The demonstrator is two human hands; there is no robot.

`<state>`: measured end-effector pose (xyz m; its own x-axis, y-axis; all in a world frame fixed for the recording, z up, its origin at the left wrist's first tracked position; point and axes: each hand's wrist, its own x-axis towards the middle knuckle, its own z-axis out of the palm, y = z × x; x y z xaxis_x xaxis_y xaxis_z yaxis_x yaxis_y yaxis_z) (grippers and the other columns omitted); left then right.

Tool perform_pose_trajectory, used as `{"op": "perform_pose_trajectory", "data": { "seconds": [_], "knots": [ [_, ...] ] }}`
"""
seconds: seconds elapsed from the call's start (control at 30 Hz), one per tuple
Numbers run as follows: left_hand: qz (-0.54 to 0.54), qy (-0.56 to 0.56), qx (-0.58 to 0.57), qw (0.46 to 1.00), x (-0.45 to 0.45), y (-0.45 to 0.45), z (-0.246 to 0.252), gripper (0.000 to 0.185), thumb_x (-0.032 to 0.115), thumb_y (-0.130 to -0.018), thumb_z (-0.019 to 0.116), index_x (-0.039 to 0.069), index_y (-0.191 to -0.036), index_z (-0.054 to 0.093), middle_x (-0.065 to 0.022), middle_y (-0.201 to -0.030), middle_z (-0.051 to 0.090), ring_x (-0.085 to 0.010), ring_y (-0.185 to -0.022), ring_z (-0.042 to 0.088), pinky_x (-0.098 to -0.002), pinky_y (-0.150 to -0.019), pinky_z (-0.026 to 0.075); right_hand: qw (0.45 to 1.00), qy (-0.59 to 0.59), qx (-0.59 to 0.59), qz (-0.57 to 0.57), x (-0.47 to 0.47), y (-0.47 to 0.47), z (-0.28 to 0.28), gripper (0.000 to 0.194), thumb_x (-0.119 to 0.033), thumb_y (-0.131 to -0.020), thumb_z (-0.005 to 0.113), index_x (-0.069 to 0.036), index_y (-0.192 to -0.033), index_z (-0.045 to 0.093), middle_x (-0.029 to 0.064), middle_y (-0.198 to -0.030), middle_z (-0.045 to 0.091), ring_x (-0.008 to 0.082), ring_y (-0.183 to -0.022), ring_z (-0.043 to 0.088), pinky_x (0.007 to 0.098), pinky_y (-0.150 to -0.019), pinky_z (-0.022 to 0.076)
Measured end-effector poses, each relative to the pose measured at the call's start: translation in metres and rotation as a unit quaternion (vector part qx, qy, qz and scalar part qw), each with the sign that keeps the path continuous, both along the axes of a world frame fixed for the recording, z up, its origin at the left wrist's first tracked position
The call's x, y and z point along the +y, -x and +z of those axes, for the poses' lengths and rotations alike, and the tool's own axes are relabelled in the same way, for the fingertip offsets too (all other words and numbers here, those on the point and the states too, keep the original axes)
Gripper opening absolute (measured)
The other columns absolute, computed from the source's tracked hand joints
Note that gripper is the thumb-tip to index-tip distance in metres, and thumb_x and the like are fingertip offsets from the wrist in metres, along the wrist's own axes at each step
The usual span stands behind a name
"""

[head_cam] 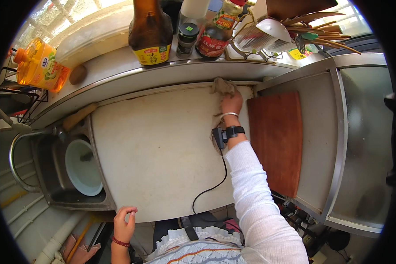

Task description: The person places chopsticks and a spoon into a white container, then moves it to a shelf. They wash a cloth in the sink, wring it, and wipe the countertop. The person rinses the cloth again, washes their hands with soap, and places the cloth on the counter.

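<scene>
My right hand (232, 101) reaches to the far right part of a pale countertop (158, 145) and grips a brownish cloth (222, 86). The cloth presses against the counter's back edge, and more of it shows beneath my wrist. Around that wrist are a silver bangle and a black strapped device (225, 134) with a cable trailing towards me. Close to the front left corner of the counter, my left hand (124, 220) hovers with bent fingers and holds nothing. A red bracelet circles its wrist.
To the left, a steel sink (51, 168) holds a white basin (82, 188) under a curved faucet (13, 155). A brown wooden board (277, 142) leans at the right. Sauce bottles (150, 36), an orange detergent bottle (41, 67) and a utensil rack (250, 39) line the back ledge.
</scene>
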<state>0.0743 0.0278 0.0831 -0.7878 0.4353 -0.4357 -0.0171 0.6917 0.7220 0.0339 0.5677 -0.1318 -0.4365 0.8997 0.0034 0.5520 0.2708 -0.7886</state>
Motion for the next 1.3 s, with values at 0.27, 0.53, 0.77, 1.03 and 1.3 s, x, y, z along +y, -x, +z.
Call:
{"op": "perform_pose_trajectory", "data": {
  "seconds": [0.27,0.53,0.77,1.03,1.3],
  "knots": [
    [-0.009,0.015,-0.009,1.000,0.003,0.008,-0.003,0.011,-0.002,-0.085,0.058,-0.001,-0.093,0.065,-0.0120,-0.089,0.067,-0.0232,-0.085,0.066,-0.0305,-0.076,0.051,0.965,-0.038,-0.146,-0.214,0.030,0.024,0.017,0.070,-0.041,-0.080,0.064,0.003,-0.131,0.047,0.0221,-0.147,0.037,0.0383,-0.131,0.037,0.0449,-0.108,0.0330],
    [-0.023,0.030,-0.029,0.999,0.013,0.011,-0.001,0.011,-0.002,-0.085,0.058,-0.002,-0.094,0.065,-0.0127,-0.090,0.067,-0.0239,-0.085,0.066,-0.0308,-0.077,0.050,0.953,-0.019,-0.169,-0.250,0.022,0.034,0.039,0.054,-0.029,-0.075,0.067,-0.001,-0.118,0.050,0.0158,-0.147,0.037,0.0365,-0.119,0.045,0.0473,-0.098,0.0409],
    [-0.038,0.031,-0.027,0.998,0.019,0.021,-0.003,0.011,-0.002,-0.085,0.058,-0.002,-0.094,0.065,-0.0127,-0.089,0.067,-0.0237,-0.085,0.066,-0.0313,-0.078,0.050,0.950,-0.019,-0.172,-0.261,0.030,0.037,0.039,0.045,-0.027,-0.074,0.068,-0.002,-0.108,0.053,0.0109,-0.128,0.049,0.0348,-0.114,0.046,0.0472,-0.093,0.0430],
    [-0.060,0.033,-0.031,0.997,0.035,0.024,-0.007,0.010,-0.003,-0.085,0.058,-0.001,-0.093,0.064,-0.0126,-0.087,0.067,-0.0244,-0.083,0.065,-0.0319,-0.078,0.050,0.990,-0.091,-0.080,-0.075,-0.036,-0.002,0.047,0.034,-0.002,-0.078,0.061,0.002,-0.111,0.052,0.0244,-0.131,0.039,0.0439,-0.118,0.044,0.0469,-0.100,0.0402],
    [-0.081,0.047,-0.016,0.995,0.042,0.030,-0.023,0.010,-0.003,-0.084,0.058,-0.001,-0.092,0.064,-0.0136,-0.086,0.066,-0.0263,-0.082,0.065,-0.0330,-0.076,0.050,0.990,-0.125,-0.047,-0.037,-0.056,-0.035,0.066,0.027,0.002,-0.076,0.063,-0.006,-0.102,0.058,0.0158,-0.119,0.044,0.0355,-0.107,0.054,0.0438,-0.079,0.0515]
  ]
}}
